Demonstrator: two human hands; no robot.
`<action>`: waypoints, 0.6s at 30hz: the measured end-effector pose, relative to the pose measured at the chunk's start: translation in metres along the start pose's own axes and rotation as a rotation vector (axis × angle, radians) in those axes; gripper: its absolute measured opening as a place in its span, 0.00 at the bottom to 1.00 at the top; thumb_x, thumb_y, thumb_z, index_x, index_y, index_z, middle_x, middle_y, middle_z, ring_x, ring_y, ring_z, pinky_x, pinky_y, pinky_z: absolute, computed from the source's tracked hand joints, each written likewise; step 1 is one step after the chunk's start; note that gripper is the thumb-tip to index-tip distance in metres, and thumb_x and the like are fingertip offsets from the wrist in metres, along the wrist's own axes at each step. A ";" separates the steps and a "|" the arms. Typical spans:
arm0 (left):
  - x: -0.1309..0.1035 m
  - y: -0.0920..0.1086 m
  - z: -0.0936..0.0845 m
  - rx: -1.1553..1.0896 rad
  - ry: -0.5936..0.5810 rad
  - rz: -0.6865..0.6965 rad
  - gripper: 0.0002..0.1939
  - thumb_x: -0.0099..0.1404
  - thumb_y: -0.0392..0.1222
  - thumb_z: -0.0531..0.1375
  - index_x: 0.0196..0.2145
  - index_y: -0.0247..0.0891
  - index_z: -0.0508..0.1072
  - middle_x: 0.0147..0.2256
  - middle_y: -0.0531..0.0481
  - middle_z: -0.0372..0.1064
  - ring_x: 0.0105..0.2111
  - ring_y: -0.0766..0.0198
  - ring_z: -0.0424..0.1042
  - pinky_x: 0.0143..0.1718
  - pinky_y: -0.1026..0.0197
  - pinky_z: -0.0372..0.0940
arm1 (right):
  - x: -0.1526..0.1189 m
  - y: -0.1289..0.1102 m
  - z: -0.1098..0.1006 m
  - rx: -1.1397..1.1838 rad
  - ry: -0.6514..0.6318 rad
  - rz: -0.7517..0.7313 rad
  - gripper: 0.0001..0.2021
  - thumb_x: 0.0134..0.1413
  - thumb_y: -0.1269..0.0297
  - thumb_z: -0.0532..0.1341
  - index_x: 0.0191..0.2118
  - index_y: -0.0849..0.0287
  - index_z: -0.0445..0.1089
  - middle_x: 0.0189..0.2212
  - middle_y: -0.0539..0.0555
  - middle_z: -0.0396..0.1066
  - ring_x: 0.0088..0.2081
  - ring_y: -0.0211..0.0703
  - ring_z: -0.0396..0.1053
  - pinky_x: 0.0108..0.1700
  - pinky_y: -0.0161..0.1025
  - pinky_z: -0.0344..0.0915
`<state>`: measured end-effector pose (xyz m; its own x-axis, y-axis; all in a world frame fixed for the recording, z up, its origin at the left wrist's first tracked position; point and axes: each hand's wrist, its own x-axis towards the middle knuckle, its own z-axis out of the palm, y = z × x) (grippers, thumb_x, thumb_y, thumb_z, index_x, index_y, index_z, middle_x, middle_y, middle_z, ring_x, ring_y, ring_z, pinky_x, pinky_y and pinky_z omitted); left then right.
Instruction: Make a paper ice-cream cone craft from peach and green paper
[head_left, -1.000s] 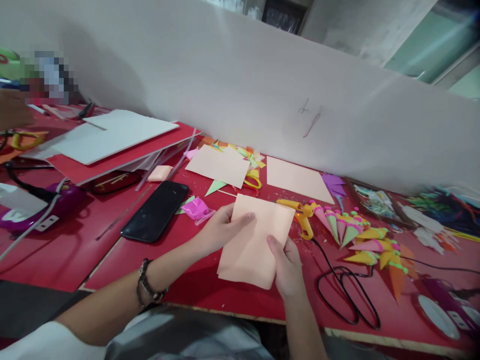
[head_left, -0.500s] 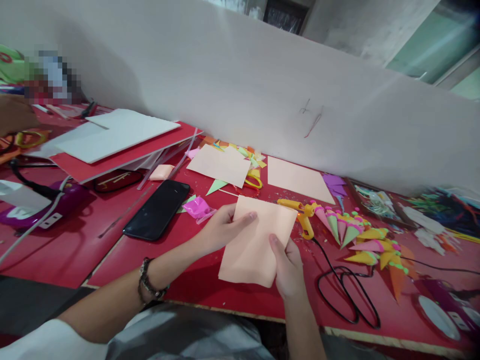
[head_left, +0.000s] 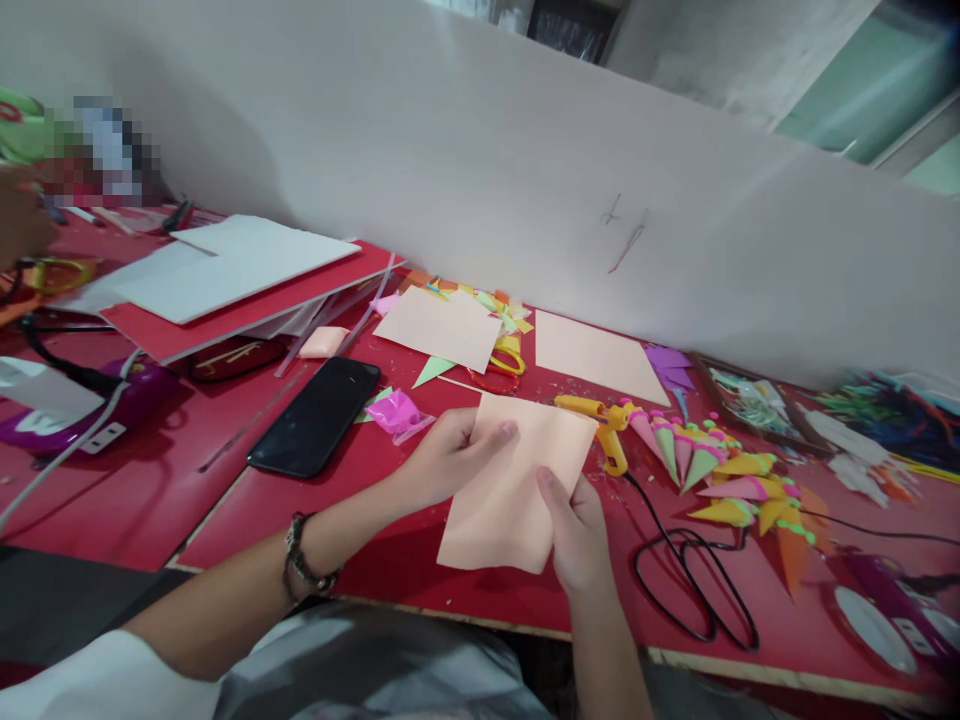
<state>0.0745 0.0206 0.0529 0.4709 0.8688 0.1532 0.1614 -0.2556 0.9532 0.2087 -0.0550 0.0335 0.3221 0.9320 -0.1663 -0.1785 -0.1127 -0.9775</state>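
Note:
A pale peach sheet of paper (head_left: 499,510) is held up above the red table's front part, slightly bent. My left hand (head_left: 457,455) grips its left side, thumb on top and fingers hidden beneath. On the right edge my right hand (head_left: 577,525) pinches it the same way, thumb on the face. Just beyond the sheet's upper right corner lies a yellow hot glue gun (head_left: 611,435), its black cord looping toward the table edge. Left of my left hand are a pink clay-like lump in clear wrap (head_left: 397,413) and a black phone (head_left: 315,418).
Two more peach sheets, one left (head_left: 439,328) and one right (head_left: 596,355), lie at the back by yellow-handled scissors (head_left: 510,358). Small paper cones (head_left: 686,450) cluster at right. White boards (head_left: 247,265) are stacked left, behind a purple power strip (head_left: 112,410). Another person's hand (head_left: 22,220) shows far left.
My hands and the peach sheet stay nearly as they were, with only a very slight shift. At the far left, the other person's hand has moved a little further left.

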 end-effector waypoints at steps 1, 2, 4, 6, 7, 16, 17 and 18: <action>0.000 0.000 0.000 0.014 -0.001 0.022 0.22 0.60 0.52 0.49 0.16 0.36 0.49 0.17 0.58 0.42 0.17 0.75 0.47 0.16 0.69 0.41 | 0.000 0.000 0.000 -0.007 0.018 -0.009 0.15 0.43 0.55 0.61 0.33 0.61 0.68 0.27 0.53 0.73 0.28 0.42 0.69 0.27 0.35 0.64; 0.000 0.000 0.000 0.028 -0.003 0.040 0.22 0.60 0.51 0.48 0.16 0.36 0.49 0.16 0.58 0.42 0.17 0.75 0.46 0.16 0.69 0.40 | 0.000 0.000 0.001 -0.017 0.039 -0.017 0.15 0.42 0.55 0.61 0.33 0.61 0.68 0.26 0.53 0.73 0.26 0.42 0.69 0.26 0.35 0.64; 0.001 -0.001 -0.001 0.052 -0.009 0.060 0.22 0.61 0.51 0.48 0.16 0.36 0.48 0.16 0.58 0.41 0.16 0.75 0.45 0.16 0.68 0.39 | -0.001 0.000 0.003 -0.046 0.060 -0.026 0.15 0.42 0.54 0.61 0.32 0.62 0.68 0.24 0.52 0.72 0.25 0.42 0.69 0.25 0.35 0.64; 0.002 -0.002 -0.001 0.077 -0.006 0.064 0.22 0.61 0.51 0.48 0.16 0.36 0.47 0.16 0.58 0.40 0.16 0.75 0.44 0.16 0.68 0.38 | -0.001 -0.001 0.004 -0.078 0.066 -0.038 0.16 0.42 0.54 0.61 0.32 0.63 0.68 0.24 0.53 0.72 0.24 0.42 0.68 0.25 0.35 0.64; 0.003 -0.003 -0.001 0.087 -0.005 0.063 0.22 0.61 0.51 0.48 0.16 0.36 0.47 0.16 0.58 0.40 0.16 0.75 0.44 0.16 0.68 0.38 | -0.002 -0.002 0.004 -0.096 0.065 -0.045 0.16 0.42 0.54 0.61 0.32 0.63 0.68 0.24 0.53 0.72 0.24 0.42 0.68 0.24 0.35 0.64; 0.009 -0.015 -0.011 0.203 0.056 0.065 0.22 0.61 0.51 0.47 0.16 0.36 0.48 0.16 0.58 0.40 0.16 0.74 0.44 0.17 0.67 0.38 | 0.010 -0.008 -0.007 -0.357 -0.108 -0.240 0.16 0.47 0.60 0.58 0.42 0.61 0.64 0.37 0.56 0.69 0.39 0.46 0.66 0.37 0.39 0.64; 0.009 -0.014 -0.013 0.237 0.057 0.082 0.22 0.61 0.50 0.47 0.15 0.36 0.48 0.16 0.58 0.40 0.16 0.74 0.44 0.17 0.67 0.37 | 0.013 -0.010 -0.009 -0.380 -0.069 -0.319 0.18 0.47 0.60 0.58 0.46 0.59 0.61 0.41 0.56 0.67 0.41 0.45 0.65 0.40 0.40 0.63; 0.010 -0.013 -0.014 0.271 0.050 0.107 0.23 0.61 0.50 0.47 0.15 0.36 0.48 0.16 0.58 0.40 0.17 0.74 0.43 0.17 0.66 0.37 | 0.015 -0.013 -0.011 -0.412 -0.008 -0.407 0.21 0.46 0.61 0.58 0.49 0.57 0.58 0.44 0.56 0.64 0.44 0.45 0.63 0.43 0.41 0.62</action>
<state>0.0644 0.0383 0.0460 0.4554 0.8489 0.2681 0.3419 -0.4449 0.8278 0.2258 -0.0429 0.0427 0.2818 0.9308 0.2327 0.3355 0.1317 -0.9328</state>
